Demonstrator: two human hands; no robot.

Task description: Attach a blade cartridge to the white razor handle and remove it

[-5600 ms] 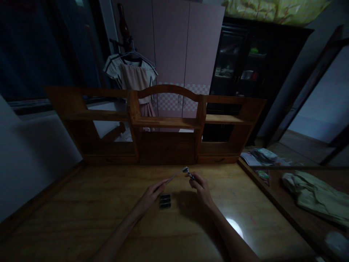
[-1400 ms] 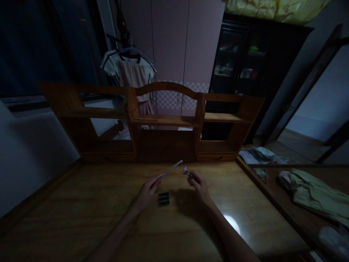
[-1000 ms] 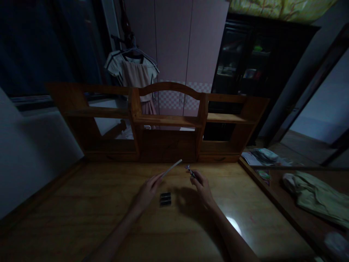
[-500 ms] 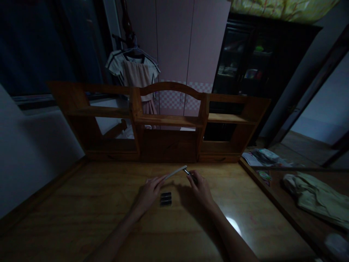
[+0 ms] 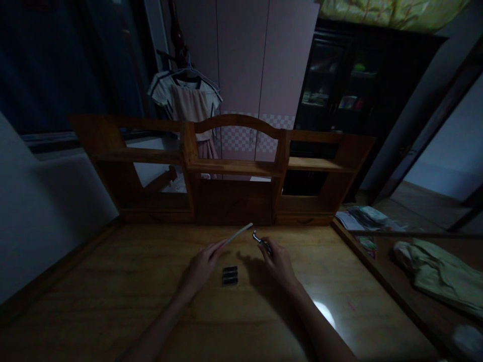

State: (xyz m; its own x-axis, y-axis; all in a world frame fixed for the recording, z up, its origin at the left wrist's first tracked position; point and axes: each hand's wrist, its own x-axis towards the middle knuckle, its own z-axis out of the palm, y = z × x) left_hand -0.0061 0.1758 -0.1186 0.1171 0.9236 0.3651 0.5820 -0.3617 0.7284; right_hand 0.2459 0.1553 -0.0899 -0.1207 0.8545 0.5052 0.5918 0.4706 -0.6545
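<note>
My left hand [image 5: 202, 265] pinches one end of a thin pale rod [image 5: 238, 234] that slants up to the right above a wooden desk [image 5: 113, 296]. My right hand [image 5: 277, 261] is closed on a small metal tool [image 5: 260, 240] whose shiny tip points up-left toward the rod's free end. A short gap separates the two tips. Between my hands, a pair of small dark blocks [image 5: 230, 275] lies flat on the desk.
A wooden shelf unit [image 5: 234, 168] stands along the desk's back edge. To the right a lower surface holds green cloth [image 5: 441, 274] and papers [image 5: 362, 218]. Behind are a pink wardrobe [image 5: 245, 60], hanging clothes [image 5: 186, 100] and a dark cabinet [image 5: 350, 95]. The room is dim.
Half a second ago the rod's tip touched the metal tool's tip; now they have drawn slightly apart. Both hands stay over the same spot.
</note>
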